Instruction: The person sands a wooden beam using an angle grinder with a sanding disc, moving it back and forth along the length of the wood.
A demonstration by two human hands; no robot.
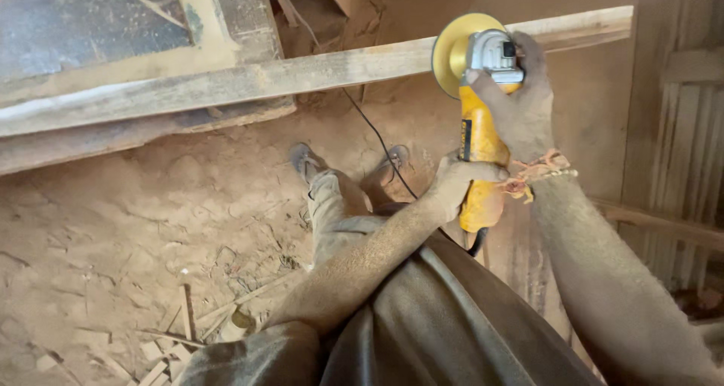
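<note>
Sawdust floor (113, 228) with wood scraps (170, 348) at left | long wooden plank (264, 77) crossing the top | left hand (456, 182) wrapped around rear body of yellow angle grinder (479, 141) | right hand (520, 107) clasped over its grey head | yellow disc (452, 50) touching plank.

the grinder (478, 122) sits between both hands, its disc (451, 53) against the long plank (249, 81) running left to right, the right hand (516, 99) on its head, the left hand (452, 184) nearer its tail, wood scraps (170, 348) on the floor (113, 228) lower left.
</note>
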